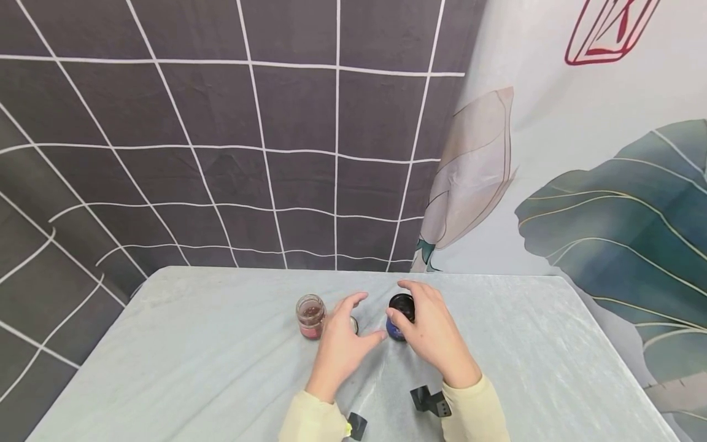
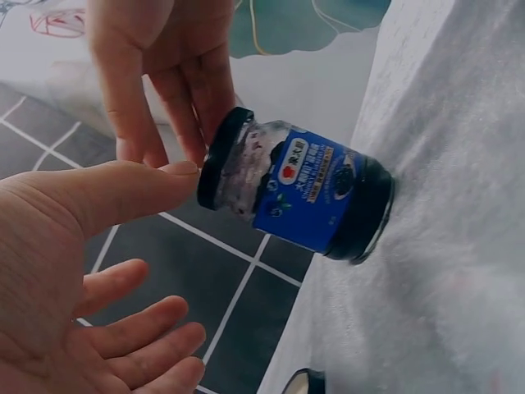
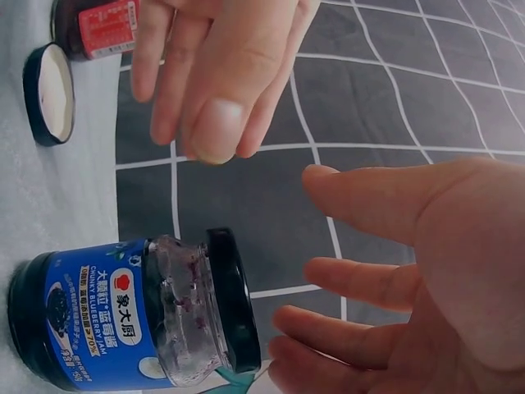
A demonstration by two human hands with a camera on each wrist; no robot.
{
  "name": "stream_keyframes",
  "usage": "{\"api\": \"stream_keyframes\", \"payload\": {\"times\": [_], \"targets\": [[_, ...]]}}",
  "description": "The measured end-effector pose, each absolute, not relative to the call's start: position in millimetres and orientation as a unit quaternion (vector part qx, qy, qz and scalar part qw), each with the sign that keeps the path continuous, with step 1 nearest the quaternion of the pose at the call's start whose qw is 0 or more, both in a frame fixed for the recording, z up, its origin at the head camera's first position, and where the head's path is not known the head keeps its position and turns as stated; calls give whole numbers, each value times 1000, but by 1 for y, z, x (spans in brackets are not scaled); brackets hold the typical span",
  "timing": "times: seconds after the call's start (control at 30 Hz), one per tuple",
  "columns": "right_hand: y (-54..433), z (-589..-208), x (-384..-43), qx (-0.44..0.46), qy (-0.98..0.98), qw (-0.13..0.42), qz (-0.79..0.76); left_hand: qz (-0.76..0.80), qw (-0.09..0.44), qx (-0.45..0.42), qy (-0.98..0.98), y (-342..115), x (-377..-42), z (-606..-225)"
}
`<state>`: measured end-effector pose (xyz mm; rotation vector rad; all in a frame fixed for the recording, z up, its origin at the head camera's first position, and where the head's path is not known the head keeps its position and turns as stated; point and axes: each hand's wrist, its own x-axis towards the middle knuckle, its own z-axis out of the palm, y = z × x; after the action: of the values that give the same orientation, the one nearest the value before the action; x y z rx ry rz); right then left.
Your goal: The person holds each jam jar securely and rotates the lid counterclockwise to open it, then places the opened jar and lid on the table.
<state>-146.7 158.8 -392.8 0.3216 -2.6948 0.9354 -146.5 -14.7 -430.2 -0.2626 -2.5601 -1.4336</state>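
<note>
A blueberry jam jar (image 3: 98, 316) with a blue label and a black lid (image 3: 236, 300) stands upright on the cloth. My right hand (image 1: 436, 331) is spread around the jar's near side in the head view, thumb and fingers apart. In the right wrist view those fingers show a gap from the lid. My left hand (image 1: 339, 344) is held to the jar's left, thumb extended and fingers loosely bent, with nothing in it. Partly hidden behind it, a loose lid (image 3: 56, 94) with a pale inside lies on the table beside a lidless glass jar (image 1: 310, 314) with a red label.
Pale grey cloth covers the table (image 1: 193, 368). Behind it hangs a dark curtain (image 1: 221, 123) with a white grid, and a leaf-patterned drape (image 1: 607, 215) is at the right. Black camera mounts (image 1: 431, 402) sit at both wrists.
</note>
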Motion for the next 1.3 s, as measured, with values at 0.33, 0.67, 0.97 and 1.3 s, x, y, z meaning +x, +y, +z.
{"api": "stream_keyframes", "payload": {"times": [0.33, 0.67, 0.97, 1.3], "targets": [[159, -393, -146, 111, -933, 136, 315, -492, 72, -83, -863, -7, -150, -440], [158, -393, -146, 107, -935, 134, 310, -488, 58, -73, -868, -1, -151, -444], [158, -394, -146, 105, -936, 124, 311, -483, 40, -89, -870, 2, -154, -449], [158, -394, -147, 103, -937, 125, 311, -484, 44, -89, -870, 7, -155, -455]]}}
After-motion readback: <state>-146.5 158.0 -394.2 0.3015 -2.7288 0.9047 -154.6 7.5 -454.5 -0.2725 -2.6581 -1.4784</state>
